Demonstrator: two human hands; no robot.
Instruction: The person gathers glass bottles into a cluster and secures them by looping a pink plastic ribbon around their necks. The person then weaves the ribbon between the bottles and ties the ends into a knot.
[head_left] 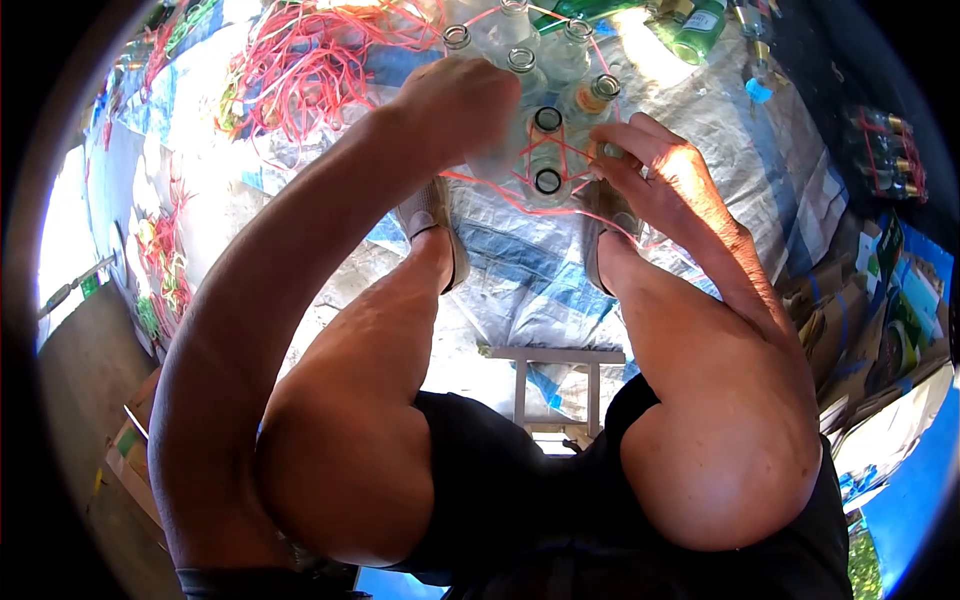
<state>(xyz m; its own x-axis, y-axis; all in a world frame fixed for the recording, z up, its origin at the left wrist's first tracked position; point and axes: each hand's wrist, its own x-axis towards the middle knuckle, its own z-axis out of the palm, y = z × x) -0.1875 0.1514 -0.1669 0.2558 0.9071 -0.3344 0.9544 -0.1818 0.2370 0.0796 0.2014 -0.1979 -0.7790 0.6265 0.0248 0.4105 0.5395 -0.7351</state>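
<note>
Several clear glass bottles (548, 150) stand upright in a tight cluster at the top middle, their open mouths facing up. Pink plastic string (545, 211) runs around the group and crosses between the necks of the nearest bottles. My left hand (465, 105) is over the left side of the cluster, smeared by motion, its fingers curled down out of sight. At the right side of the cluster, my right hand (650, 165) has thumb and fingers pinched together on the pink string, close beside the bottles. A loose end of string trails below that hand.
A tangled heap of pink string (300, 75) lies at upper left on the blue and white tarp (520, 260). Green bottles (697, 35) lie at upper right. More tied bottles (888, 155) and stacked cardboard (840, 325) are at right. A small wooden frame (555, 355) sits between my legs.
</note>
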